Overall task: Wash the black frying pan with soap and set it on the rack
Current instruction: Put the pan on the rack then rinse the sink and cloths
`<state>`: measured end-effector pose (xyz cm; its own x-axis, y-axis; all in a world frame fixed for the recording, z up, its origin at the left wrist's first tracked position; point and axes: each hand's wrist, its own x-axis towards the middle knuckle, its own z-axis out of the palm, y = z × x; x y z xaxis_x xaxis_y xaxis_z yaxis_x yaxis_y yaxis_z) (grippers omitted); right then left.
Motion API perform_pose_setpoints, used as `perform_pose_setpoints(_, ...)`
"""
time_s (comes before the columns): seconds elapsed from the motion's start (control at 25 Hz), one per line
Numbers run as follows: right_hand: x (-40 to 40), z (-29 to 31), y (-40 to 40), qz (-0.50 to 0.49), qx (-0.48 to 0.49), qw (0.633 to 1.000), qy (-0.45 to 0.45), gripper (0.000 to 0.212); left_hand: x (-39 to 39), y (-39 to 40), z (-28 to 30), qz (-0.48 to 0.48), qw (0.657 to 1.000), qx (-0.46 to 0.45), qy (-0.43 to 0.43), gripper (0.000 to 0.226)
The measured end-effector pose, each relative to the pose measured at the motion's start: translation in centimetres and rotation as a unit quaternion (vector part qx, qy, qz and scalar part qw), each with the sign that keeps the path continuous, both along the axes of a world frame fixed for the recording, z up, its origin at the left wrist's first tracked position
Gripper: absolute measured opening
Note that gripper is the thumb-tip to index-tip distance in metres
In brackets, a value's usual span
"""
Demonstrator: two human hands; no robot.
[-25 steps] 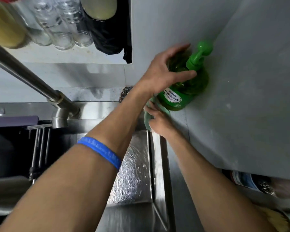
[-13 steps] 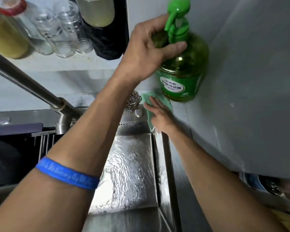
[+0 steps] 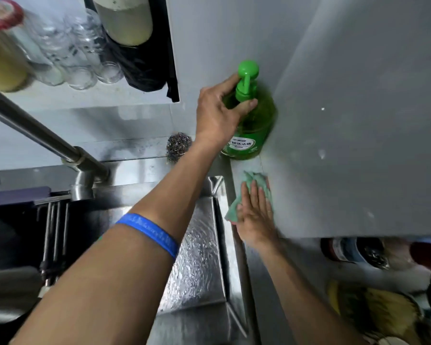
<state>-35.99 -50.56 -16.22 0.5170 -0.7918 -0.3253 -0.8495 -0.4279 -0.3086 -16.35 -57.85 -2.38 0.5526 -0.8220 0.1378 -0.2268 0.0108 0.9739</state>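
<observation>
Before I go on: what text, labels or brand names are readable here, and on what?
Green soap bottle: white label with Chinese characters, too blurred to quote.
Blue wristband: faint lettering, unreadable.
Bottle under the counter edge: label too blurred.
Nothing else carries text.

Near the upper centre of the frame the left hand (image 3: 217,115) curls round the neck of a green soap bottle (image 3: 253,130), just under its pump head, with the bottle standing in the corner of grey walls. Below it, right of centre, the right hand (image 3: 255,215) lies flat, fingers straight, on a green cloth (image 3: 234,210) on the tabletop (image 3: 244,165). A steel scourer (image 3: 178,145) sits left of the bottle. The steel sink (image 3: 199,257) fills the lower middle, a faucet (image 3: 42,138) crossing the left. A blue wristband (image 3: 147,232) circles the left forearm.
</observation>
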Motion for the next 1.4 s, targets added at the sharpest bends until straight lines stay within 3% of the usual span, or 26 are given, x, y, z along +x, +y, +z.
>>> perform_pose_setpoints(0.16, -3.2, -1.0, 4.5, -0.006, -0.044, 0.999, 0.001, 0.063, -1.0, -0.4, 0.3, -0.015, 0.991, 0.052, -0.124, 0.068)
perform_pose_setpoints(0.28, -2.8, -1.1, 3.6, -0.001, -0.047, 0.999, -0.016, 0.064, -0.4, 3.0, -2.9, 0.069, 0.991, 0.069, -0.089, 0.054)
perform_pose_setpoints(0.4, -2.4, -0.7, 2.6, 0.03, -0.04, 0.998, -0.025, 0.066, 1.1, 6.5, -8.9, 0.118, 0.935, 0.288, -0.167, 0.048)
perform_pose_setpoints(0.48, -2.1, -0.7, 2.1, 0.022, -0.047, 0.997, -0.06, 0.069, 1.9, 7.5, -11.1, 0.081, 0.914, 0.35, -0.189, 0.042)
perform_pose_setpoints(0.6, -2.7, -1.7, 2.2, -0.017, -0.078, 0.986, -0.146, 0.057, 0.5, 8.7, -11.2, 0.083, 0.947, 0.285, -0.127, 0.029)
perform_pose_setpoints(0.8, -5.3, -2.2, 5.5, 0.024, -0.055, 0.974, -0.22, 0.048, -6.1, 10.2, -9.7, 0.008, 0.985, 0.155, -0.075, 0.04)
perform_pose_setpoints(0.92, -8.4, -2.4, 7.4, 0.044, -0.032, 0.977, -0.208, 0.047, -7.3, 7.6, -9.8, -0.095, 0.971, 0.207, -0.066, 0.065)
perform_pose_setpoints(1.0, -9.9, -2.3, 8.6, 0.062, -0.031, 0.984, -0.165, 0.05, -8.1, 8.3, -10.2, -0.112, 0.967, 0.225, -0.051, 0.068)
perform_pose_setpoints(1.16, -11.7, -1.5, 12.1, 0.092, -0.107, 0.988, -0.06, 0.057, -9.5, 16.7, -10.4, -0.011, 0.976, 0.214, 0.044, 0.051)
perform_pose_setpoints(1.28, -11.7, -0.7, 15.5, 0.119, -0.141, 0.975, -0.121, 0.047, -9.3, 26.5, -9.4, 0.079, 0.962, 0.237, 0.112, 0.041)
perform_pose_setpoints(1.32, -10.6, -0.1, 17.0, 0.088, -0.094, 0.977, -0.169, 0.041, -9.1, 29.9, -9.3, 0.128, 0.951, 0.243, 0.145, 0.039)
perform_pose_setpoints(1.4, -7.1, 1.0, 20.0, -0.065, 0.071, 0.963, -0.251, 0.03, -8.0, 36.0, -8.9, 0.238, 0.92, 0.243, 0.195, 0.04)
